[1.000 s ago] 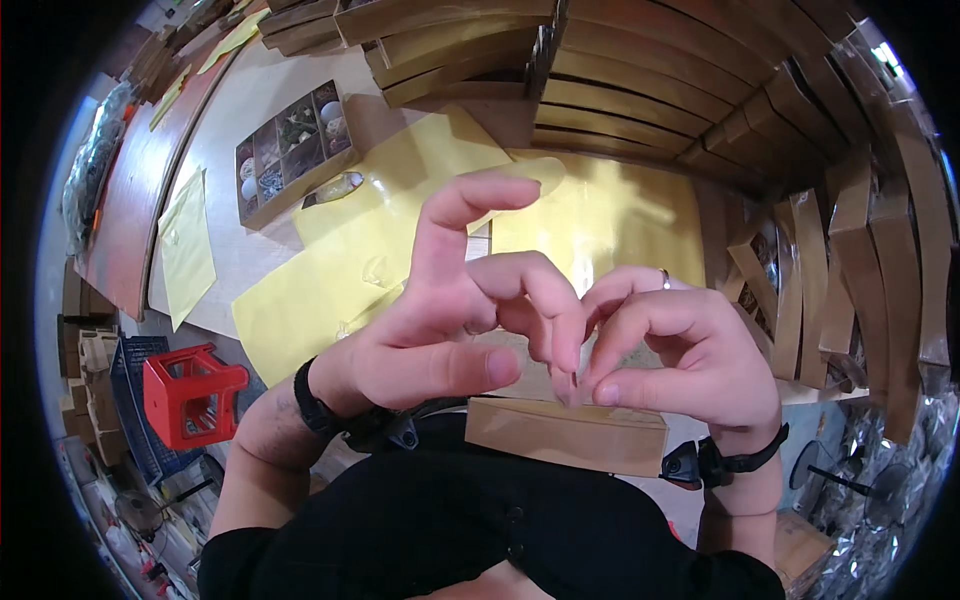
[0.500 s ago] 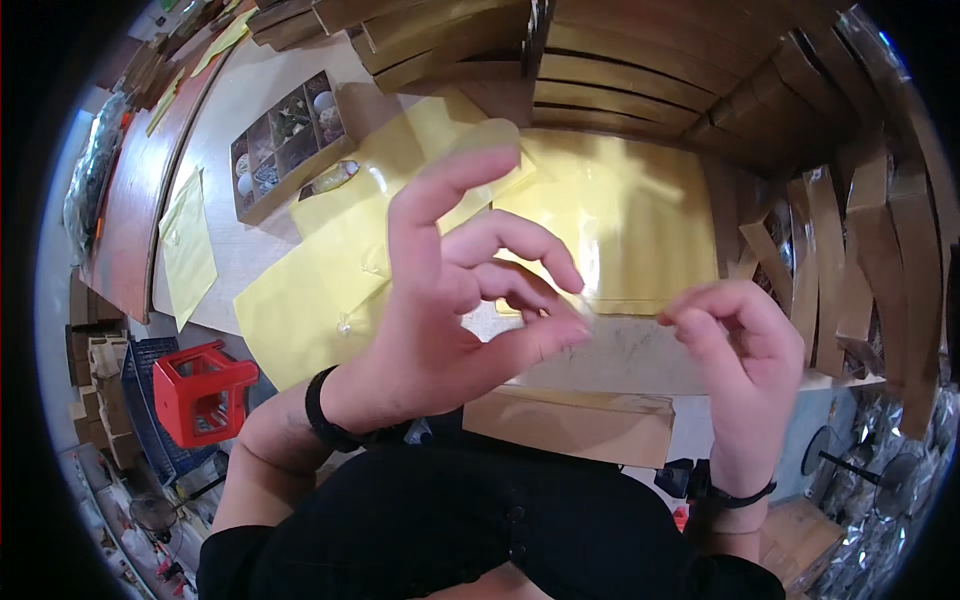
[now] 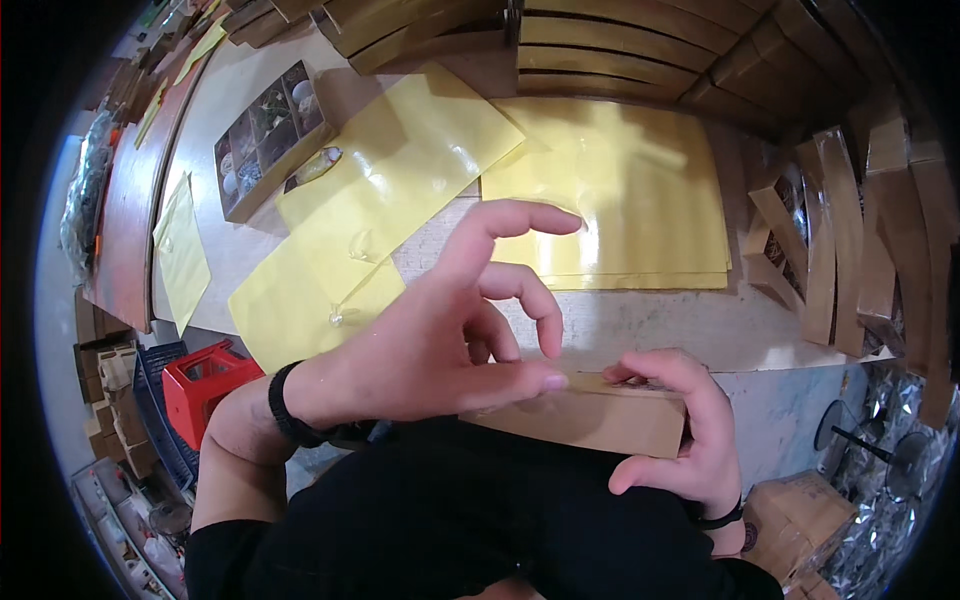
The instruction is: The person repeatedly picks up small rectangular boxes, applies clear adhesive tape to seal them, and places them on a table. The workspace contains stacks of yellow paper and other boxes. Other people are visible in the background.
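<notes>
My left hand [image 3: 450, 320] is raised over the near edge of the table, palm turned right. Its fingers are curved and spread apart, and its thumb tip lies in front of a long brown cardboard box [image 3: 590, 420]. No object shows between those fingers. The box sits low against my body, in front of the table edge. Around its right end curls my right hand [image 3: 700, 430], fingers over the top and thumb at the near lower side. A stack of yellow sheets [image 3: 630, 220] lies on the table beyond both hands.
Loose yellow sheets [image 3: 400, 150] spread leftward, with a small clear wrapped piece [image 3: 338, 316] on one. Behind them stands a compartmented box [image 3: 265, 180] holding ornaments. Cardboard boxes [image 3: 640, 50] are stacked along the back, with more on the right. A red stool [image 3: 205, 385] stands below left.
Both hands have come down toward me. My right hand has left the air above the table edge and reached the cardboard box's right end. The left fingertips have spread apart.
</notes>
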